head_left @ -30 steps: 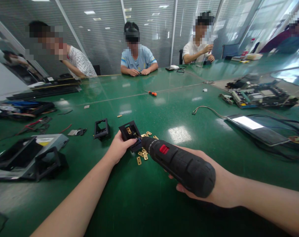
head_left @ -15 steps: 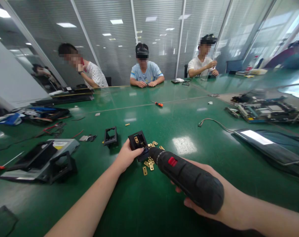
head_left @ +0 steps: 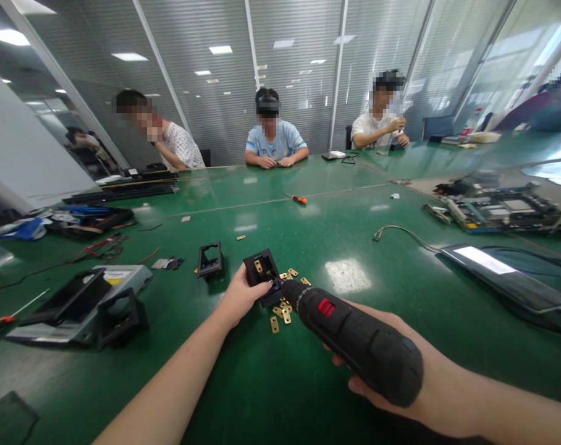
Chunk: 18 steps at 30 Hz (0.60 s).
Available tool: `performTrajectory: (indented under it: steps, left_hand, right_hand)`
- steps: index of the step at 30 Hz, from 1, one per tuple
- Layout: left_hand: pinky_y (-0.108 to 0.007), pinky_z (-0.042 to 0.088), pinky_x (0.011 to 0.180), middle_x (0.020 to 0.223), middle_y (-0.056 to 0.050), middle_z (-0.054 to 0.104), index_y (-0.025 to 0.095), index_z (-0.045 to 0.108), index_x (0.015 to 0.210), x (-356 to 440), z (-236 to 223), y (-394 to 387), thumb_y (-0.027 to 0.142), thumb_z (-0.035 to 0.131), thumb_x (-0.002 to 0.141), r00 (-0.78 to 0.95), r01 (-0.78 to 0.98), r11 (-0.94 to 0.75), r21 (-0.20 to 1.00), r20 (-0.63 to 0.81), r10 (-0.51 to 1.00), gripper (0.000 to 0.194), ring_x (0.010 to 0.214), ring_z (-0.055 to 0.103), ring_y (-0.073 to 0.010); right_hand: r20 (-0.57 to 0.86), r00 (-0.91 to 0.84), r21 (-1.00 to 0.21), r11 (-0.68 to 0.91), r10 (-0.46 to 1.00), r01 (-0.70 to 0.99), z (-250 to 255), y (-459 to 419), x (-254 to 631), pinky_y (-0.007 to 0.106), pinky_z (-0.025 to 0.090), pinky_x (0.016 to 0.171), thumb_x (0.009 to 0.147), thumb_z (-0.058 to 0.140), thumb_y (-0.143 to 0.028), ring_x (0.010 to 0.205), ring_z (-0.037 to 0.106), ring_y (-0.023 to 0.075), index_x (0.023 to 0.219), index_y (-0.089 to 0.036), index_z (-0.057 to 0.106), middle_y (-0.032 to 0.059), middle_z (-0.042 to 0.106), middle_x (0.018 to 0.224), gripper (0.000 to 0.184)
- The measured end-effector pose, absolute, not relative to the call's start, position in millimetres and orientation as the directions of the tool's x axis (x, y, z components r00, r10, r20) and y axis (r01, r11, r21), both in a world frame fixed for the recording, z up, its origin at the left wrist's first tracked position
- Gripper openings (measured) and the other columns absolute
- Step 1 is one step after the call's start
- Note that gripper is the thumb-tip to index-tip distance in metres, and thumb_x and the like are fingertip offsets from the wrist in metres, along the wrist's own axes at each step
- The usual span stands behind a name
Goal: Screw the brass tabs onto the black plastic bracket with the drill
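Note:
My left hand [head_left: 238,298] is closed on a small black plastic frame [head_left: 261,270] that carries a brass plate, holding it tilted on the green table [head_left: 308,241]. My right hand [head_left: 403,377] is wrapped round a black electric screwdriver [head_left: 354,340] with a red switch. Its tip reaches into the lower corner of the frame. Several small brass plates [head_left: 283,313] lie on the table right under the frame and the tool's nose.
A second black frame [head_left: 210,262] stands left of my hand. A grey drive unit with black brackets [head_left: 83,303] lies further left. A tablet with cables [head_left: 498,272] and circuit boards [head_left: 498,207] lie at the right. An orange screwdriver [head_left: 299,199] lies mid-table. Other people sit along the far side.
The view has tilted up, so my hands sit lower in the picture. Both hands keep their hold, with the screwdriver tip still at the frame.

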<state>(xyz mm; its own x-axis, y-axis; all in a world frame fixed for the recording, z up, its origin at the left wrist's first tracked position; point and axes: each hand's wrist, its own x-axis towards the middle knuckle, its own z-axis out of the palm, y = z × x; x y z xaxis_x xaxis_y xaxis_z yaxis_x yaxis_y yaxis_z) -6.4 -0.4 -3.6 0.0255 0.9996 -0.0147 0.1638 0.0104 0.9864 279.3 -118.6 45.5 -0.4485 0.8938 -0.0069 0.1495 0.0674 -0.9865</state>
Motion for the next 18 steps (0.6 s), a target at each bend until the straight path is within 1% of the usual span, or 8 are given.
performTrajectory:
  steps: [2,3,4,5,7,10,15,18]
  left_hand:
    - [-0.054,0.052,0.108,0.12,-0.01,0.076,0.019,0.063,0.119,-6.5,-3.3,-0.5,0.033,0.088,0.066,0.029,0.161,0.009,0.987,-0.014,0.999,0.06,0.114,0.072,-0.0316]
    - [-0.054,0.053,0.107,0.12,-0.01,0.076,0.019,0.064,0.119,-6.5,-3.0,-0.6,0.033,0.088,0.065,0.028,0.157,0.006,0.988,-0.01,1.0,0.06,0.114,0.072,-0.0316]
    - [-0.054,0.053,0.107,0.12,-0.01,0.077,0.019,0.064,0.118,-6.4,-2.6,-0.6,0.034,0.089,0.066,0.028,0.152,0.001,0.988,-0.005,1.0,0.06,0.114,0.072,-0.0317]
    - [-0.054,0.053,0.107,0.119,-0.01,0.077,0.019,0.064,0.118,-6.2,-2.3,-0.6,0.034,0.089,0.066,0.029,0.149,-0.003,0.989,-0.002,1.0,0.06,0.113,0.072,-0.0317]
    - [-0.054,0.053,0.106,0.118,-0.01,0.077,0.02,0.065,0.117,-5.8,-1.9,-0.5,0.034,0.089,0.066,0.031,0.146,-0.002,0.989,-0.003,1.0,0.059,0.112,0.073,-0.0316]
    - [-0.054,0.053,0.107,0.119,-0.01,0.077,0.019,0.065,0.118,-5.4,-1.9,-0.2,0.033,0.089,0.066,0.034,0.154,0.011,0.988,-0.016,0.999,0.059,0.112,0.073,-0.0317]
    - [-0.055,0.051,0.109,0.121,-0.011,0.077,0.019,0.065,0.119,-4.9,-2.2,0.0,0.035,0.09,0.065,0.044,0.139,0.003,0.99,-0.009,0.999,0.062,0.115,0.072,-0.0322]
    - [-0.055,0.051,0.109,0.123,-0.012,0.076,0.018,0.065,0.12,-4.7,-2.1,0.0,0.035,0.09,0.065,0.046,0.139,-0.001,0.99,-0.006,0.999,0.064,0.116,0.071,-0.0322]
  right_hand:
    - [0.078,-0.466,-0.985,0.141,0.881,0.102,55.2,-117.9,273.5,0.03,0.063,0.061,0.078,0.085,-0.041,0.077,0.071,0.0232,0.13,-0.023,0.072,0.007,0.076,0.089,0.057]
    - [0.128,-0.475,-0.978,0.19,0.87,0.083,61.1,-118.6,272.5,0.029,0.062,0.059,0.078,0.084,-0.04,0.076,0.071,0.0233,0.131,-0.023,0.071,0.0071,0.076,0.089,0.057]
    - [0.15,-0.476,-0.972,0.217,0.867,0.089,67.0,-119.7,272.8,0.031,0.063,0.062,0.079,0.082,-0.037,0.079,0.072,0.0243,0.135,-0.023,0.069,0.008,0.076,0.093,0.059]
    - [0.128,-0.506,-0.969,0.216,0.853,0.119,72.2,-121.0,274.1,0.033,0.065,0.068,0.081,0.081,-0.032,0.084,0.073,0.025,0.139,-0.023,0.066,0.009,0.077,0.099,0.061]
    - [0.163,-0.508,-0.957,0.26,0.846,0.126,79.5,-123.3,277.9,0.033,0.065,0.069,0.08,0.081,-0.028,0.084,0.073,0.0246,0.142,-0.023,0.064,0.0083,0.077,0.099,0.064]
    - [0.155,-0.517,-0.96,0.252,0.842,0.123,82.7,-124.1,281.4,0.034,0.065,0.075,0.08,0.079,-0.024,0.088,0.074,0.0246,0.146,-0.021,0.059,0.0087,0.077,0.103,0.069]
    - [0.159,-0.543,-0.958,0.262,0.824,0.116,81.6,-122.2,279.6,0.032,0.064,0.074,0.082,0.077,-0.024,0.086,0.073,0.0235,0.144,-0.018,0.061,0.0085,0.076,0.102,0.065]
    - [0.174,-0.539,-0.962,0.26,0.824,0.086,79.0,-121.8,279.8,0.029,0.063,0.072,0.082,0.078,-0.022,0.087,0.072,0.0223,0.146,-0.019,0.059,0.0079,0.076,0.103,0.067]
